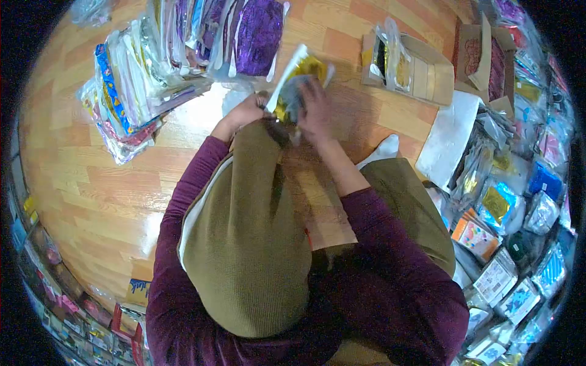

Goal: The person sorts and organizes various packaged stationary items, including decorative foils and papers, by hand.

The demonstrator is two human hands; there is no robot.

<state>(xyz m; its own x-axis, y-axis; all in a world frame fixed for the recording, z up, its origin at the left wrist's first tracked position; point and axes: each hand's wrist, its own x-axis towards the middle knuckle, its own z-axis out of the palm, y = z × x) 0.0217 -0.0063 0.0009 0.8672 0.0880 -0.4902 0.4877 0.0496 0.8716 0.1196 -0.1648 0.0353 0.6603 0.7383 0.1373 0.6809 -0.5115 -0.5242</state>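
Right hand [314,116]: on packet [292,86], grip blurred, unclear
Left hand [246,111]: at its edge, grip unclear
Blue lettering [140,284]: well behind fingers, illegible

Place: seemingly a shop's stockroom
Floor: glossy light-brown wood-look planks [79,183]
Stock: heaped, shiny, multicoloured plastic packets [495,204]
Carton: open brown cardboard box [434,76]
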